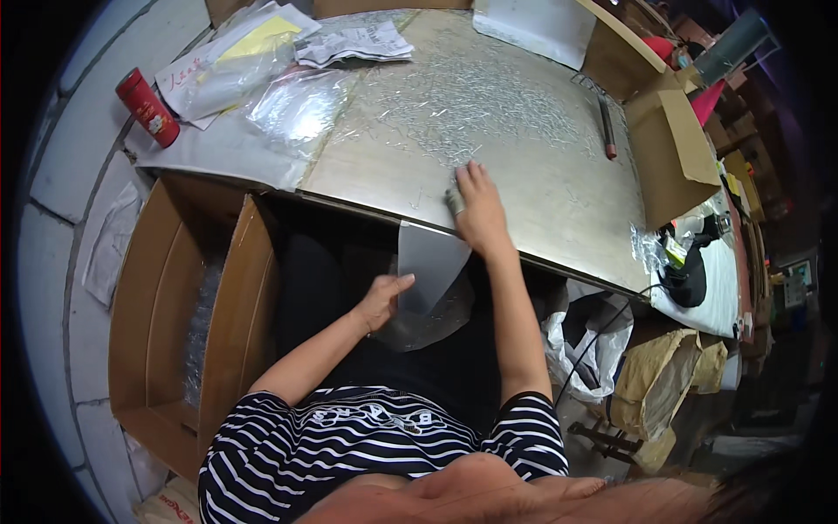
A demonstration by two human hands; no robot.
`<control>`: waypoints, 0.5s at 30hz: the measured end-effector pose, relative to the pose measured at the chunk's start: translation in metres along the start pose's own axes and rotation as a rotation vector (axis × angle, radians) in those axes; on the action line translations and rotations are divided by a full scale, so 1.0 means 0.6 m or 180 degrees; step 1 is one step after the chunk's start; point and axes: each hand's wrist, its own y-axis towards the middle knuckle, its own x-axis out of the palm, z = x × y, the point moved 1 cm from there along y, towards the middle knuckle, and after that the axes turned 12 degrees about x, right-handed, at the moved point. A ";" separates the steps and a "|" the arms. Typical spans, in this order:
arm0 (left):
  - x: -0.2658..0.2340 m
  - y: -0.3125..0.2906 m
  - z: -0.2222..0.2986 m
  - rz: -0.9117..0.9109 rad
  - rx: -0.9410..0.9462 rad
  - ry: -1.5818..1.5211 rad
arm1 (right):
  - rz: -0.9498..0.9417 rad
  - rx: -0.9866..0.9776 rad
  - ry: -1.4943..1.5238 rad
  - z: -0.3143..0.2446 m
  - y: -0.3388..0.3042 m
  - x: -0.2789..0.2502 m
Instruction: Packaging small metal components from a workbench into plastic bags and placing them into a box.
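Note:
Beneath the table's front edge, my left hand (382,301) is closed on the side of a translucent plastic bag (429,262). The bag's top meets the table edge, and its clear lower part hangs over my lap. My right hand (477,210) lies on the metal-looking tabletop (349,179) near that edge, fingers stretched forward. Something dark covers or sits by its thumb; I cannot tell what. Just beyond the fingertips, many small, thin silvery pin-like pieces (489,105) are spread over the table. A few of them lie nearer the edge.
An open cardboard box (229,301) holding clear plastic stands at my left. Papers (353,44), plastic wrap (297,105) and a red can-like bottle (148,106) occupy the table's left. A dark rod (607,129) and cardboard flaps (676,148) line the right; a white bag (589,349) hangs below.

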 end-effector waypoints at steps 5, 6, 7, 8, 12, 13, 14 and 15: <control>-0.095 0.004 -0.028 -0.0397 -0.0629 -0.0939 | -0.0090 0.0315 0.0227 -0.088 -0.096 -0.052; -0.084 0.005 -0.011 -0.0315 -0.0878 -0.0860 | -0.0207 0.0430 0.0472 -0.091 -0.120 -0.076; -0.090 0.008 -0.009 -0.0321 -0.1003 -0.0826 | 0.0112 0.0387 0.0540 -0.102 -0.133 -0.092; -0.115 0.016 -0.016 -0.0469 -0.1033 -0.0947 | 0.0050 0.0410 0.0742 -0.107 -0.141 -0.101; -0.037 -0.011 -0.015 -0.0662 -0.1046 -0.1302 | -0.0015 0.0644 0.1266 -0.088 -0.176 -0.101; -0.038 -0.012 -0.018 -0.0659 -0.1053 -0.1321 | -0.0025 0.0747 0.1439 -0.086 -0.184 -0.102; -0.038 -0.011 -0.020 -0.0795 -0.1024 -0.1481 | -0.0032 0.0797 0.1555 -0.082 -0.188 -0.100; -0.039 -0.011 -0.020 -0.0930 -0.0990 -0.1640 | -0.0047 0.0797 0.1543 -0.082 -0.190 -0.101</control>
